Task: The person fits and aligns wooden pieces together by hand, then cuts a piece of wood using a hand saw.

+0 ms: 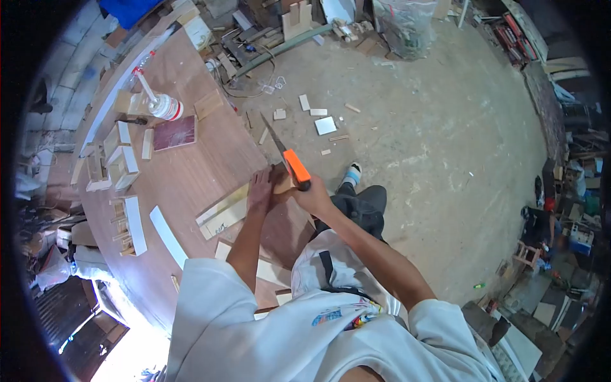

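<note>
My right hand (311, 198) is closed around the handle end of a hand saw (295, 167) with an orange and black handle. The saw's narrow blade (275, 135) points away from me, over the floor past the table edge. My left hand (259, 187) lies over a pale wooden board (224, 218) at the edge of the table, holding it down; its fingertips are partly hard to make out. Dark handwriting shows on the board's near end. Close to my hands, the far end of the board is partly hidden.
On the wooden table (191, 172) stand a white bottle (167, 107), a dark red plate (175, 133), small wooden frames (122, 159) and curved white strips (167, 235). Wood offcuts (325, 125) lie on the floor beyond the table. A clear plastic bag (405, 28) sits farther back.
</note>
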Tool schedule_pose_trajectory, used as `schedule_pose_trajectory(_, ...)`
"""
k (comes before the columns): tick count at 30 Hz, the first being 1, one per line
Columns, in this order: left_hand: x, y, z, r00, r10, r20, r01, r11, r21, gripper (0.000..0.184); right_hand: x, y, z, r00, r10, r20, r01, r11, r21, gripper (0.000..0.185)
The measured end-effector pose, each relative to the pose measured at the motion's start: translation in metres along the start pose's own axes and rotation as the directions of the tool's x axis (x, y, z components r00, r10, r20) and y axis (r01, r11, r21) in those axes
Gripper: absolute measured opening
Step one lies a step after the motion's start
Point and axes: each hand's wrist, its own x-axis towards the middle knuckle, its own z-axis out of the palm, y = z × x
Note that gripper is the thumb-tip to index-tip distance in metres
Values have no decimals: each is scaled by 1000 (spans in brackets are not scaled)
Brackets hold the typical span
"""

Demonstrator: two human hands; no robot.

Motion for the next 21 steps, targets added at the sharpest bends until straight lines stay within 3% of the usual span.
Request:
schedule_pose_trajectory(2,-1,0,5,1000,2,-19,-1,996,88,74,-14,2,-4,997,-75,-5,76,990,121,13)
schedule_pose_trajectory(3,2,-1,4,994,57,-91,-56,998,16,72,-17,4,-4,998,-69,4,68,990,123,13)
schedule_pose_trajectory(5,3,-1,2,999,28,-38,-28,1000,6,70,-25,9,-3,997,-73,-8,74,995,72,13)
schedule_pose_trajectory(7,0,6,-4,1000,3,15,-3,1000,-2,69,-43,-21,-11,1000,-2,-3,3,996,87,13)
schedule_pose_trajectory(9,2,7,-5,997,52,-58,-50,998,36,64,-53,-29,-24,995,97,40,-100,992,81,14)
schedule_pose_trajectory(15,3,4,0,977,127,-169,-129,992,0,61,-74,-51,-48,992,73,100,-80,994,76,13)
schedule_pose_trajectory(21,2,6,-5,998,41,-51,-41,999,5,63,-92,-70,-50,983,37,181,-38,999,5,14)
